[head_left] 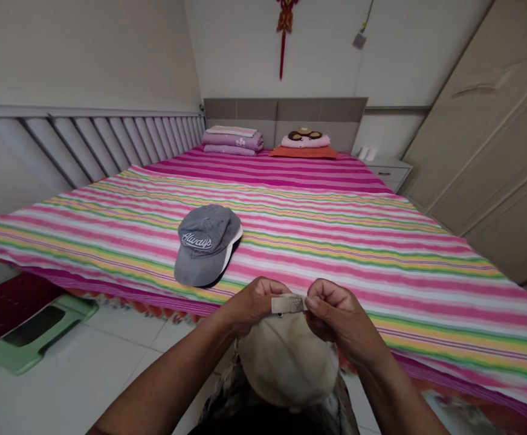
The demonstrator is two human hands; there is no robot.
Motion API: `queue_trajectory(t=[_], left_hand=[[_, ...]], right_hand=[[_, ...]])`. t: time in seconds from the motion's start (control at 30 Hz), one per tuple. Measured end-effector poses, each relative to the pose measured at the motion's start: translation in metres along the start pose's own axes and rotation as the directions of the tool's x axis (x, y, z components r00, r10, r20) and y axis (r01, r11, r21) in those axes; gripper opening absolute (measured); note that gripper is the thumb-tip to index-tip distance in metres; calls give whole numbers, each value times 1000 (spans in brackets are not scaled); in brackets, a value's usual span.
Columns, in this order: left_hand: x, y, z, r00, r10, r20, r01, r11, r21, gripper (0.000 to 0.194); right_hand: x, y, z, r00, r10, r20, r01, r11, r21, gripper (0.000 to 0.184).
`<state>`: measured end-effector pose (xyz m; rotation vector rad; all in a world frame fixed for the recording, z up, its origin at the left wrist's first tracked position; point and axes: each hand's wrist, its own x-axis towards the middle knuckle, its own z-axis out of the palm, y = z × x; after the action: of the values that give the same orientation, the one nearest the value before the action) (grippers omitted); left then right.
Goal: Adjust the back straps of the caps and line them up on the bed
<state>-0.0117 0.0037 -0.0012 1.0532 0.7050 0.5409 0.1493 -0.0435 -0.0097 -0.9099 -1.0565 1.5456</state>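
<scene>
A cream baseball cap (289, 359) hangs over my lap, its crown towards me. Its back strap (288, 304), with a small metal buckle, is stretched between my two hands. My left hand (260, 302) pinches the strap's left end. At the right end, my right hand (333, 308) grips the strap near the buckle with thumb and fingers. On the bed ahead and to the left lies a grey cap (206, 241) with "Always" lettering, resting on at least one other cap with a white edge.
The bed (358, 235) has a striped sheet, with folded purple bedding (232, 142) and an orange pillow (304, 152) by the headboard. A green stool (37, 332) stands on the tiled floor at left. A white radiator (109, 142) lines the left wall; a nightstand (388, 171) stands far right.
</scene>
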Motion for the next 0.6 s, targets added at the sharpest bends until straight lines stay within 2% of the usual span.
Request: queue_trajectory(t=[0.2, 0.27, 0.37, 0.43, 0.5, 0.6], left_hand=[[-3, -4, -3, 994, 75, -77, -72, 996, 51, 36], [-5, -2, -8, 986, 139, -95, -136, 990, 36, 38], [-9, 3, -19, 964, 245, -102, -249, 968, -23, 38], [-12, 6, -27, 952, 266, -149, -281, 955, -94, 37], [-13, 8, -34, 941, 257, -221, -297, 940, -168, 38], [-15, 10, -42, 928, 256, -270, -322, 916, -238, 40]], right_hand=[[2, 1, 5, 1000, 0, -22, 0, 1000, -7, 29], [6, -1, 4, 997, 2, -77, 1, 999, 48, 29], [15, -6, -4, 976, -46, -211, 87, 978, 191, 28], [24, -7, -10, 962, -41, -269, 124, 947, 297, 28], [31, -3, -13, 967, 2, -255, 97, 921, 377, 27], [37, 13, -8, 994, 85, -68, -55, 931, 360, 35]])
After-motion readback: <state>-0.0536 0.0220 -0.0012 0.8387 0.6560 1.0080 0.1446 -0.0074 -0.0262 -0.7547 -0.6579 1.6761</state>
